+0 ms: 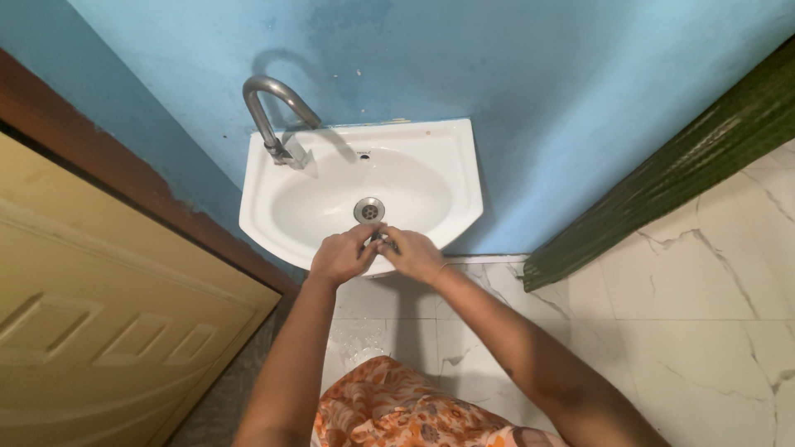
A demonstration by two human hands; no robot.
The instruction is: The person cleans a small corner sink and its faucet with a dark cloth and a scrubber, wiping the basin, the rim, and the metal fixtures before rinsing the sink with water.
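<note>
A white wall-mounted sink hangs on a blue wall, with a metal drain in its bowl and a curved metal tap at its left rear. My left hand and my right hand meet over the sink's front rim, fingertips touching. A small dark object sits between the fingers; what it is I cannot tell. No water runs from the tap.
A cream panelled door with a brown frame stands at the left. A dark green curtain or panel hangs at the right. White marbled floor tiles lie below. Orange patterned fabric covers my lap.
</note>
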